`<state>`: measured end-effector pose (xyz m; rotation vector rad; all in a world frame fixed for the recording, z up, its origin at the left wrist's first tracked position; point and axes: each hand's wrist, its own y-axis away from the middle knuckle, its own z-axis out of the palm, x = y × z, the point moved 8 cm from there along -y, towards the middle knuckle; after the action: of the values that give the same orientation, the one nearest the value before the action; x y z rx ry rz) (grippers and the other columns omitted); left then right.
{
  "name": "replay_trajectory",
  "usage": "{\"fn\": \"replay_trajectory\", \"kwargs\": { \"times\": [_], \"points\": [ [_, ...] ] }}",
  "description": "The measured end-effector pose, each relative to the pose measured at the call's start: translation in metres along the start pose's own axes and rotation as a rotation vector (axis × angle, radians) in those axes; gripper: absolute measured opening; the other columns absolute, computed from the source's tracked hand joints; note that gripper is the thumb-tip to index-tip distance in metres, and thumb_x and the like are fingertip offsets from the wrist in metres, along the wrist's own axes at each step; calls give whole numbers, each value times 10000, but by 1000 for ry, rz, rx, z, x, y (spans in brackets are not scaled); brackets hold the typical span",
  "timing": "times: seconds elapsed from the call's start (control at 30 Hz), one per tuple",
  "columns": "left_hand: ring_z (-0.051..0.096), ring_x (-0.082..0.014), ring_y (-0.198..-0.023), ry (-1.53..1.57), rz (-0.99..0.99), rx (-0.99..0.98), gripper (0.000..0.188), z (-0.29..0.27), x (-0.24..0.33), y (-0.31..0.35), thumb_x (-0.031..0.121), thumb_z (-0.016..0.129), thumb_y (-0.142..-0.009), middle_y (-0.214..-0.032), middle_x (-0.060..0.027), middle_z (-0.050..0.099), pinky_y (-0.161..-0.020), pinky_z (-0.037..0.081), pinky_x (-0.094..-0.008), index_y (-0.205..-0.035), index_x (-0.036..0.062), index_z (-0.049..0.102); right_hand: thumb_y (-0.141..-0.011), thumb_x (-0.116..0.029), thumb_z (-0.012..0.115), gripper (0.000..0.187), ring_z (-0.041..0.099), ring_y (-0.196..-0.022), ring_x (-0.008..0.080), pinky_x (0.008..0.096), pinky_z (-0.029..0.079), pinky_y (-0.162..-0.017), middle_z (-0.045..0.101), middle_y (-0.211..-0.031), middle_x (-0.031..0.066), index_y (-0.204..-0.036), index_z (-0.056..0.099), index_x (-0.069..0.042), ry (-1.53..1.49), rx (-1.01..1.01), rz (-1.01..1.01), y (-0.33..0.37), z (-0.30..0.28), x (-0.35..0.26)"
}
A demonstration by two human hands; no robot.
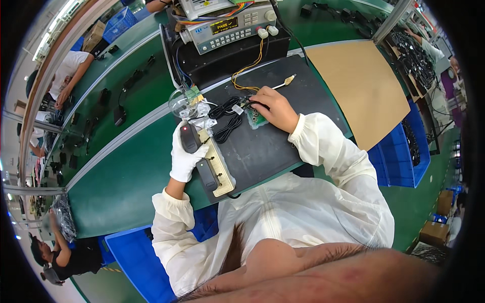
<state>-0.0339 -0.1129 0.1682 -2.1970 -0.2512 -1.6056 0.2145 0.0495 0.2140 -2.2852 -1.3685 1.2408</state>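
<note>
My left hand (183, 157), in a white glove, is closed round a black power adapter (190, 139) with a small red light. This adapter sits at the upper end of a cream power strip (221, 169). A second black adapter (206, 174) is plugged in lower down the strip. My bare right hand (277, 110) pinches the end of a black cable (258, 104) over a green circuit board (256, 118); the fingers partly hide the board and the cable's tip. Coiled black cable (228, 127) with a white tag lies between my hands on the dark mat (283, 146).
A grey test instrument (230, 29) with a lit display stands on a black box at the back. A clear glass bulb (183, 103) is beside the strip. Brown cardboard (358, 86) lies at right; blue bins (399, 164) flank the bench. Other people work at the left.
</note>
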Motion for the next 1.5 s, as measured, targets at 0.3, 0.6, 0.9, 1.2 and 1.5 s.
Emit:
{"fn": "replay_trajectory", "kwargs": {
  "times": [0.3,0.6,0.9,1.2,1.5],
  "points": [
    [562,-183,-1193,24,-52,10,910,-2,1,3,141,916,-672,-1317,-70,565,-1050,452,-323,-1438,53,434,-865,-23,719,220,645,-893,240,306,512,-810,655,-1006,97,-1084,716,-5,-171,135,71,-7,-7,-1],
    [580,-182,-1097,65,111,105,881,-27,17,10,213,911,-702,-1248,-73,569,-973,482,-329,-1424,73,426,-902,-83,704,225,665,-901,223,298,518,-825,708,-990,93,-1123,725,-43,-215,-8,164,-7,7,12],
    [548,-162,-891,376,464,485,919,-82,90,44,350,918,-695,-1222,-85,548,-748,437,-292,-1422,147,392,-903,-104,702,212,671,-906,261,330,527,-825,714,-996,103,-1109,726,-60,-110,-30,111,-4,7,6],
    [472,-123,-779,313,796,402,960,-97,204,95,400,942,-656,-1189,-77,545,-701,351,-300,-1409,159,398,-895,-121,701,232,655,-968,315,369,516,-876,704,-1043,116,-1115,708,-46,-27,-99,-66,-7,3,-5],
    [488,-202,-781,645,525,-189,892,-11,231,113,395,948,-614,-1060,-105,569,-683,339,-356,-1324,118,486,-948,-284,689,508,618,-1138,270,399,468,-998,675,-1205,120,-1364,548,-29,-668,-86,-289,28,-25,-174]
  ]
}}
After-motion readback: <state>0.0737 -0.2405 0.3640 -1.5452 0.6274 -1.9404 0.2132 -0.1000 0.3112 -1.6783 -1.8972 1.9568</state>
